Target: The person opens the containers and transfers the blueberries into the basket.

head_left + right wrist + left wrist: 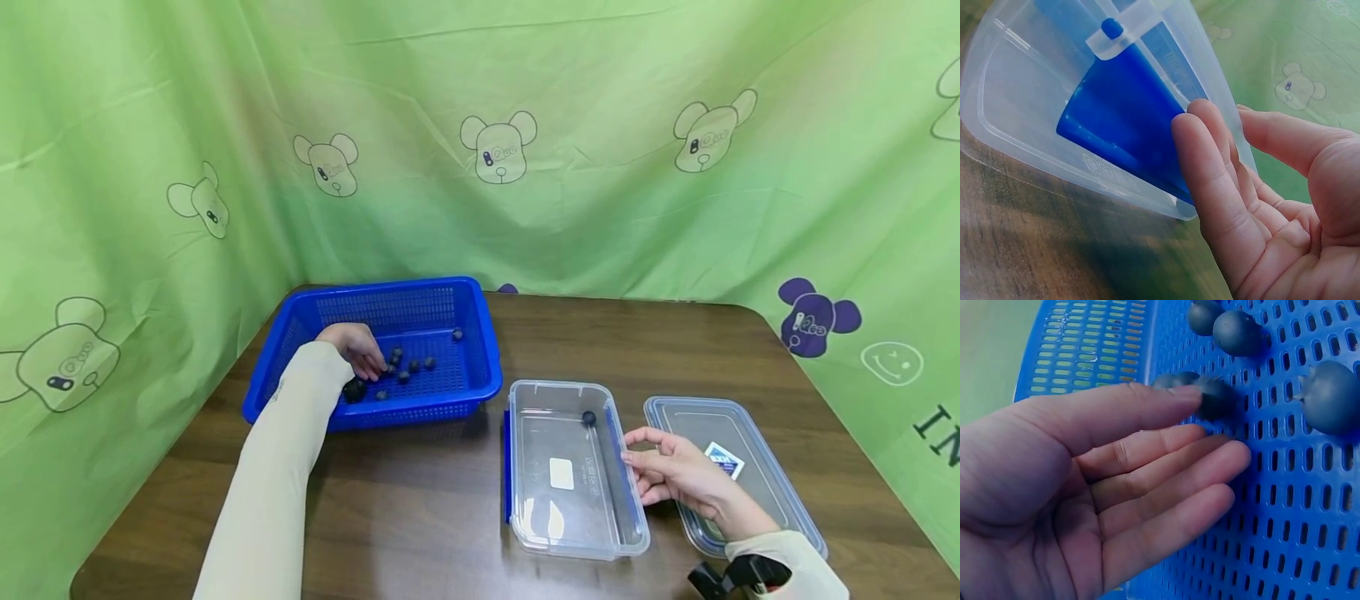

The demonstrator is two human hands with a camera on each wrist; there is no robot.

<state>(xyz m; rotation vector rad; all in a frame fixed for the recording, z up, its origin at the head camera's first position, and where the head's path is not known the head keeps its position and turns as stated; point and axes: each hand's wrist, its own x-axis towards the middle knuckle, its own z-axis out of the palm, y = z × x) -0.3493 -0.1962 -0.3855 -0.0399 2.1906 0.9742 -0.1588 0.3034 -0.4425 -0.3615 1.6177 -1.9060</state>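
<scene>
My left hand reaches into a blue perforated basket, palm turned sideways and fingers loosely bent. In the left wrist view, its thumb tip lies against or just in front of a dark blueberry; no berry shows between thumb and fingers. Several more blueberries are scattered over the basket floor. My right hand holds the side of a clear plastic box, thumb at the rim and fingers against its blue latch flap. One blueberry sits inside the box near its far end.
A clear lid with a small blue-and-white label lies right of the box, partly under my right hand. All stand on a brown wooden table. A green patterned curtain hangs behind and at both sides.
</scene>
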